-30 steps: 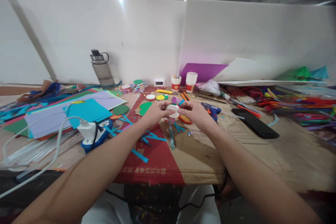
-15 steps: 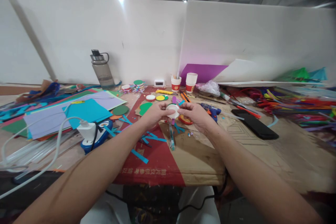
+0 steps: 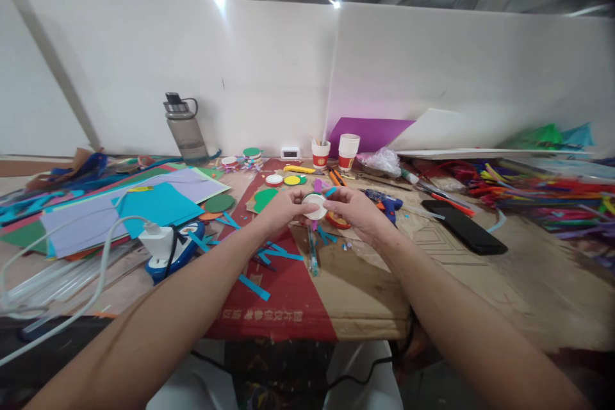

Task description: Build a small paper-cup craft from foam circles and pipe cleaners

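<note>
Lying at nine o'clock, blue paper (image 3: 156, 203) and a charger (image 3: 158, 240) sit well apart from the hands. The left hand (image 3: 282, 206) pinches the white disc (image 3: 317, 205) above the surface (image 3: 365, 288) at centre. At its three o'clock the right hand (image 3: 353, 208) pinches the other edge, the glue gun (image 3: 384, 200) just beyond.

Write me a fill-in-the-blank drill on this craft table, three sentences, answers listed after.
1. Both hands, the left hand and the right hand, hold a small round ____ cup between them.
2. The grey water bottle stands upright against the ____ wall board.
3. The black phone lies flat on the person's ____ side.

Missing words: white; white; right
</note>
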`<control>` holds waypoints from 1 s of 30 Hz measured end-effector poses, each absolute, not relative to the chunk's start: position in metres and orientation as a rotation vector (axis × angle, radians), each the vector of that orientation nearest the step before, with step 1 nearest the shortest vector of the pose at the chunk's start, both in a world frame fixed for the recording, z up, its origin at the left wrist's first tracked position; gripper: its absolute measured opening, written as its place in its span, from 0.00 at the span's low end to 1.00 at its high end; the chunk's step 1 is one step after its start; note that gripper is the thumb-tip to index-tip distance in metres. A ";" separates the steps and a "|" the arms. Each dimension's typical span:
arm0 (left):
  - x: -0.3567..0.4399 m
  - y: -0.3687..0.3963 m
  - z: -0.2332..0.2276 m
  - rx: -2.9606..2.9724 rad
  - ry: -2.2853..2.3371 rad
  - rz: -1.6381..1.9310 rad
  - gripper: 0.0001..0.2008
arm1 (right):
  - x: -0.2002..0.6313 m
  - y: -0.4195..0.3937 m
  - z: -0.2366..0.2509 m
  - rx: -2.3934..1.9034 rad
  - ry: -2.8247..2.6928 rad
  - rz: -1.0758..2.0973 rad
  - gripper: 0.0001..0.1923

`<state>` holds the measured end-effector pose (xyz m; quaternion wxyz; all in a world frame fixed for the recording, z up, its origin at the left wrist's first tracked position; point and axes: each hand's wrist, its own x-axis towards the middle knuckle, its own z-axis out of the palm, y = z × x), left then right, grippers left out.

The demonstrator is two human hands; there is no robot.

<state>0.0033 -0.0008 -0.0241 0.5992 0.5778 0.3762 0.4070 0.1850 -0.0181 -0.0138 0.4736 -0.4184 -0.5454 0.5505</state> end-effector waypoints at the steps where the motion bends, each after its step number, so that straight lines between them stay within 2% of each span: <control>1: 0.003 0.000 -0.025 1.345 0.866 0.935 0.28 | 0.184 -0.018 -0.013 -1.003 -1.316 1.362 0.19; 5: 0.003 0.000 -0.026 1.340 0.866 0.935 0.27 | 0.183 -0.017 -0.012 -0.956 -1.270 1.376 0.25; 21: 0.002 0.002 -0.023 1.477 0.931 0.966 0.24 | 0.185 -0.016 -0.014 -0.974 -1.225 1.337 0.26; 30: 0.005 0.001 -0.029 1.506 0.919 0.971 0.20 | 0.190 -0.007 -0.018 -1.111 -1.187 1.207 0.21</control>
